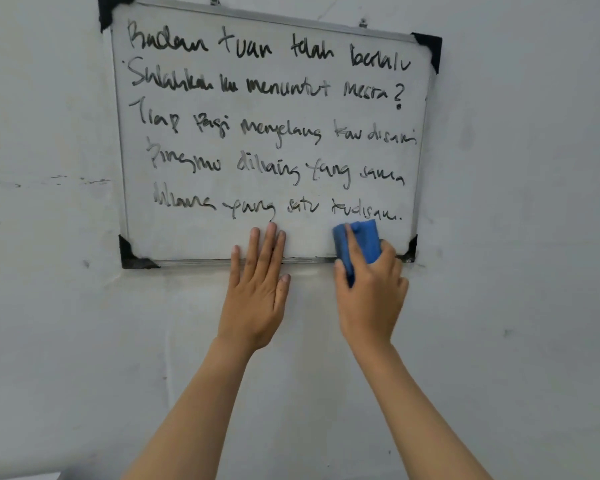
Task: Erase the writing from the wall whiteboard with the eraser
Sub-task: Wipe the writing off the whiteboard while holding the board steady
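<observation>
Gripping blue eraser (359, 242), right hand (371, 299); left hand (257, 299) flat; whiteboard (205, 244) reads "menuntut".

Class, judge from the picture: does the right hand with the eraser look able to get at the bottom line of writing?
Probably yes. The right hand grips the blue eraser just under the end of the bottom line of writing on the whiteboard, with nothing between. The left hand lies flat, off to the side.
</observation>
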